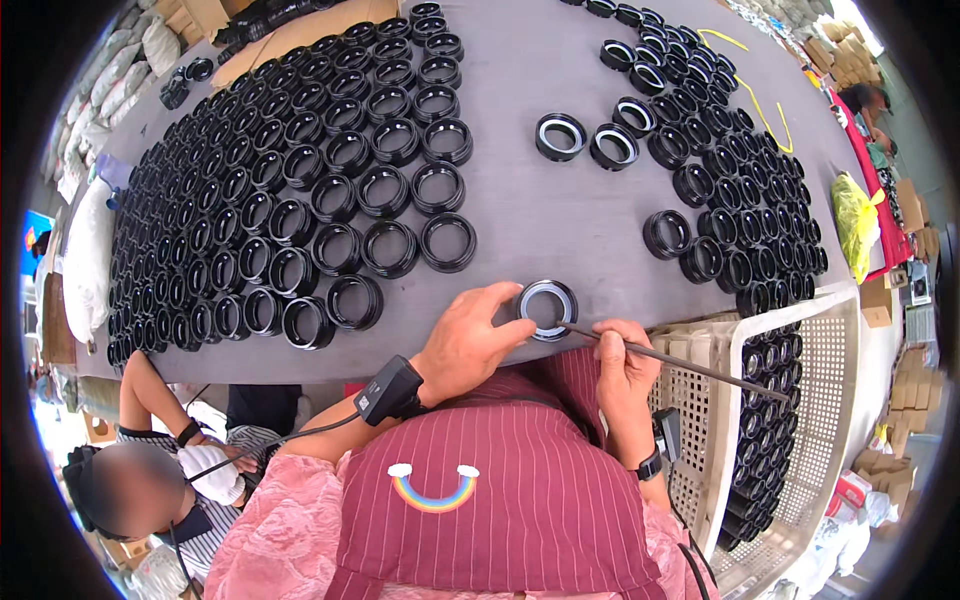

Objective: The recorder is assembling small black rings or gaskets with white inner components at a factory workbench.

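A black ring (pixel 548 310) with a pale inner band sits at the table's near edge, in front of me. Its left side is between the thumb and index finger of my left hand (pixel 468 340). In my right hand (pixel 622 370) I grip a long, thin dark stick (pixel 700 367), pinched near its front end. The stick's tip reaches the ring's right rim, and its tail slants out to the right over a crate. What the tip is made of is too small to tell.
Rows of black rings (pixel 388 248) cover the table's left side; more rings (pixel 740 228) with some pale-lined ones stand right. A white perforated crate (pixel 830 370) holding rings is by my right arm. A yellow bag (pixel 856 222) lies far right. Another person (pixel 200 470) works at my left.
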A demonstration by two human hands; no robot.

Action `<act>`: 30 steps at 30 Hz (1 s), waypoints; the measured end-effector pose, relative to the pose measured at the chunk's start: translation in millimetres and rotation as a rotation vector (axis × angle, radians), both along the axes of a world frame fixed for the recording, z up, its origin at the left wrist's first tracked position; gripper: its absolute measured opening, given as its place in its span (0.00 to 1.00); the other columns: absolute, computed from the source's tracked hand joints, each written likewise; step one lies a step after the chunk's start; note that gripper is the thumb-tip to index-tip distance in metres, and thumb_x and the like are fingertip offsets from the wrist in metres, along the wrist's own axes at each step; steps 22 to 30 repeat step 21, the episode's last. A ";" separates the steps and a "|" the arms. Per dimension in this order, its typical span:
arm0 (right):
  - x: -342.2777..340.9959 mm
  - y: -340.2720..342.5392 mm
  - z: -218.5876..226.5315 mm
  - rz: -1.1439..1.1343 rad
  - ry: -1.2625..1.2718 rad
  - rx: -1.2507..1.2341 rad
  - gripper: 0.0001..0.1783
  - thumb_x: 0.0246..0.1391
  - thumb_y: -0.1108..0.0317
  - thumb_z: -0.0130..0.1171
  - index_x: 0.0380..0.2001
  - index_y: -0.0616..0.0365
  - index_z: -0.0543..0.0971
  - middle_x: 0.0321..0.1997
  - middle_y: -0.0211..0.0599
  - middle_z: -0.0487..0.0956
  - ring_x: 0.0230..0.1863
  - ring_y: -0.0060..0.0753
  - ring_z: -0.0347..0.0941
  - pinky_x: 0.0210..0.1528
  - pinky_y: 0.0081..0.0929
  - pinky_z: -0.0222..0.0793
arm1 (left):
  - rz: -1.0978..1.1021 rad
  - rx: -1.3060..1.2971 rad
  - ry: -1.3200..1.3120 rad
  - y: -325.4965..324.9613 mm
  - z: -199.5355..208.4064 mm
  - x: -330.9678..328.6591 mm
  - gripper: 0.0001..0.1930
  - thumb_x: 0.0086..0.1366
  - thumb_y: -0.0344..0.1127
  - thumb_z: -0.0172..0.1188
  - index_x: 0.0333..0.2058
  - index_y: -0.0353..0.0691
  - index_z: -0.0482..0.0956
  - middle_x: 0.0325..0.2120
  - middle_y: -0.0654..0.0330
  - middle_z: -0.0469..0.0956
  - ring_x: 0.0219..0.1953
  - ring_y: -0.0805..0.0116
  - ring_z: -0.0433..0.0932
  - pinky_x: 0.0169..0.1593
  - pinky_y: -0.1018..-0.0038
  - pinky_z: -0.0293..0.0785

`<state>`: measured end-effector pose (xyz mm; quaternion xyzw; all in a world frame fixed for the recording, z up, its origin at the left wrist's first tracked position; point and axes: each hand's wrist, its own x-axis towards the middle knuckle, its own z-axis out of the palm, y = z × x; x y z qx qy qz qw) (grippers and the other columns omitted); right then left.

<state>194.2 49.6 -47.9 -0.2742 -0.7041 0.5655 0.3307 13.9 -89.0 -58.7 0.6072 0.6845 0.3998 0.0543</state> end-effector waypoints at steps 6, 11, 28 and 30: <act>-9.9 7.1 -5.9 0.038 -0.112 0.162 0.08 0.62 0.68 0.57 0.31 0.60 0.79 0.30 0.40 0.80 0.32 0.36 0.74 0.38 0.34 0.69 | -0.037 0.003 0.009 6.4 -1.7 -5.6 0.09 0.56 0.28 0.64 0.37 0.43 0.80 0.50 0.47 0.73 0.48 0.49 0.75 0.51 0.59 0.71; -15.0 6.5 -5.9 0.061 -0.062 0.120 0.09 0.62 0.68 0.56 0.30 0.60 0.79 0.28 0.39 0.79 0.31 0.38 0.74 0.37 0.34 0.69 | -0.042 -0.014 -0.035 8.5 1.4 -5.7 0.10 0.54 0.28 0.66 0.37 0.43 0.81 0.51 0.47 0.73 0.50 0.49 0.75 0.53 0.59 0.69; -18.5 8.7 1.3 0.127 -0.124 0.217 0.08 0.61 0.67 0.57 0.29 0.58 0.80 0.28 0.38 0.81 0.32 0.38 0.75 0.38 0.35 0.70 | -0.072 -0.016 -0.037 10.6 2.9 -9.0 0.10 0.55 0.30 0.65 0.37 0.42 0.80 0.51 0.46 0.73 0.50 0.50 0.75 0.54 0.58 0.69; -18.5 8.7 1.3 0.127 -0.124 0.217 0.08 0.61 0.67 0.57 0.29 0.58 0.80 0.28 0.38 0.81 0.32 0.38 0.75 0.38 0.35 0.70 | -0.072 -0.016 -0.037 10.6 2.9 -9.0 0.10 0.55 0.30 0.65 0.37 0.42 0.80 0.51 0.46 0.73 0.50 0.50 0.75 0.54 0.58 0.69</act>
